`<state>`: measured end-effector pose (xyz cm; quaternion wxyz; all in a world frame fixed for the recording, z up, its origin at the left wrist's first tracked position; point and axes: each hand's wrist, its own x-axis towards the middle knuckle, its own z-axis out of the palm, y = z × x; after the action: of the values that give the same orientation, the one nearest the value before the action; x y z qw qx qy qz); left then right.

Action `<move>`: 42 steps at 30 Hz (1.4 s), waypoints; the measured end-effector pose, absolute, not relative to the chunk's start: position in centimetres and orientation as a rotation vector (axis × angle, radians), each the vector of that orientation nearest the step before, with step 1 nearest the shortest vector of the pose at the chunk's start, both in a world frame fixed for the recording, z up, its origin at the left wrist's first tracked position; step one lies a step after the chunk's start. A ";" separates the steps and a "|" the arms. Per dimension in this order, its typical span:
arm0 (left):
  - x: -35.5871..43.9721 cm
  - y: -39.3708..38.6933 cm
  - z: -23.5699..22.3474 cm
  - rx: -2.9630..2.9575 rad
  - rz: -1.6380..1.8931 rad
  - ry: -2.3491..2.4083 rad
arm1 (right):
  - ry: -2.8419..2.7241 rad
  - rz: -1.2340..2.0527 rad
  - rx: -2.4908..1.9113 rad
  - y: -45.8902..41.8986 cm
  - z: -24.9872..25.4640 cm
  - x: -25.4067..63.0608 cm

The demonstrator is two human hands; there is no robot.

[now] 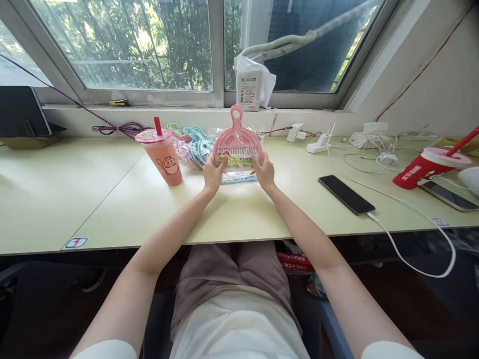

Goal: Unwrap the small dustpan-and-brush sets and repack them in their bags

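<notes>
A pink dustpan-and-brush set [237, 137] is held up over the desk, its looped handle pointing away from me and a printed label across its lower part. My left hand [214, 173] is closed on its left edge, thumb on the front. On the opposite edge my right hand [265, 171] grips it the same way. Behind and left of it, several wrapped dustpan sets [197, 144] in teal, green and pink lie in clear plastic. Flat below the held set is a blue-and-white printed packet [238, 178], partly hidden.
A pink drink cup [168, 167] with a red straw stands left of my hands. To the right lie a black phone [346, 194] on a white cable, a tipped red cup [419, 169] and another phone [451, 194]. Chargers [320, 144] and cords sit along the wall.
</notes>
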<state>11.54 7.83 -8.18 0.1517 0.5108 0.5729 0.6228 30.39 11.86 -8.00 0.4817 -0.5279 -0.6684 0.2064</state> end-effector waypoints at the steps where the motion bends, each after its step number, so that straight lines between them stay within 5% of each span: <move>1: 11.6 7.8 -8.1 1.481 1.785 1.702 | -1.642 0.427 -1.334 11.5 -7.8 30.2; 7: 12.1 7.1 -7.7 1.550 1.776 1.967 | -1.659 0.235 -1.479 10.0 -7.3 29.2; 18: 12.4 7.1 -7.7 1.510 1.892 1.917 | -1.603 0.426 -1.226 11.3 -7.2 29.8; 42: 10.9 9.0 -8.0 1.064 1.920 1.339 | -1.385 1.406 -0.695 11.3 -7.8 29.0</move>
<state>10.89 9.02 -8.00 0.2815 0.3970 0.4997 0.7165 29.00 11.34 -7.79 0.5007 -0.2877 -0.5729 0.5817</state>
